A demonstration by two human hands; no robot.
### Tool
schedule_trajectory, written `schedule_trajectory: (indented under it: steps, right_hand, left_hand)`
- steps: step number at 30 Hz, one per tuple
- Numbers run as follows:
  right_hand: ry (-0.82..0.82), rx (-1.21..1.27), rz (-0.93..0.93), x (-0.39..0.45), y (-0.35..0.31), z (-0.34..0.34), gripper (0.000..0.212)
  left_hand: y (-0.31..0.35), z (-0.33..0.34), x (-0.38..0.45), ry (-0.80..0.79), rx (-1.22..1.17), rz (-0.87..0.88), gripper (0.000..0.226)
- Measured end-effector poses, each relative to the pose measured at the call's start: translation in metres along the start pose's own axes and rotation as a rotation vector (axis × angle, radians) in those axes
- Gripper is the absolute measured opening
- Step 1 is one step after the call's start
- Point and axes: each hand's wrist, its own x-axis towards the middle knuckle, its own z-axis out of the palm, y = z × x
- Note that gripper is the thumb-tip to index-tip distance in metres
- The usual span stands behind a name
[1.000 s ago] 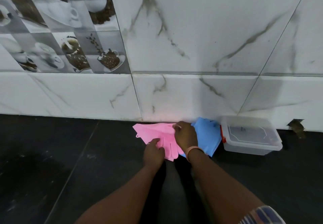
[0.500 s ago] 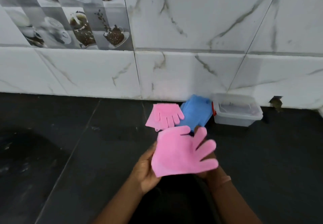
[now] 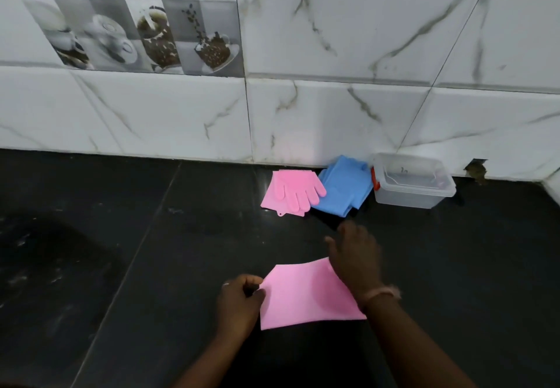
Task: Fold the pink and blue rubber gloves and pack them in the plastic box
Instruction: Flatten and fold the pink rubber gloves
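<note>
Pink glove (image 3: 306,293), fingers hidden under blurred right hand (image 3: 357,254), edge pinched by left hand (image 3: 241,299).

Black stone countertop (image 3: 91,266) with a seam line, white marble-look wall tiles (image 3: 348,24) with grey veins, coffee-cup print tile (image 3: 145,24) upper left, small dark hole in wall (image 3: 476,171) at right
</note>
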Motion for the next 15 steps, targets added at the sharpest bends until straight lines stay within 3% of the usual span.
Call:
schedule_trajectory:
  steps: [1, 3, 6, 10, 12, 15]
  right_hand:
    - [-0.028, 0.028, -0.119, 0.016, -0.019, 0.002, 0.027]
    - [-0.243, 0.05, -0.289, 0.047, -0.056, 0.013, 0.026]
    - [-0.494, -0.111, -0.32, 0.08, -0.086, 0.038, 0.036]
    - [-0.427, -0.034, -0.174, 0.1, -0.092, 0.048, 0.032]
    - [-0.371, 0.109, -0.079, 0.105, -0.095, 0.035, 0.029]
    - [-0.154, 0.441, -0.059, 0.089, -0.101, -0.002, 0.02]
  left_hand:
    - [0.003, -0.002, 0.001, -0.013, -0.003, -0.016, 0.019]
    - [0.008, -0.005, 0.004, -0.058, -0.058, -0.048, 0.015]
    - [0.009, -0.008, 0.007, -0.108, -0.093, -0.054, 0.012]
    - [0.011, -0.016, 0.007, -0.129, -0.143, -0.05, 0.013]
    - [0.011, -0.02, 0.009, -0.135, -0.181, -0.041, 0.014]
    - [0.016, -0.024, 0.013, -0.16, -0.34, -0.097, 0.011]
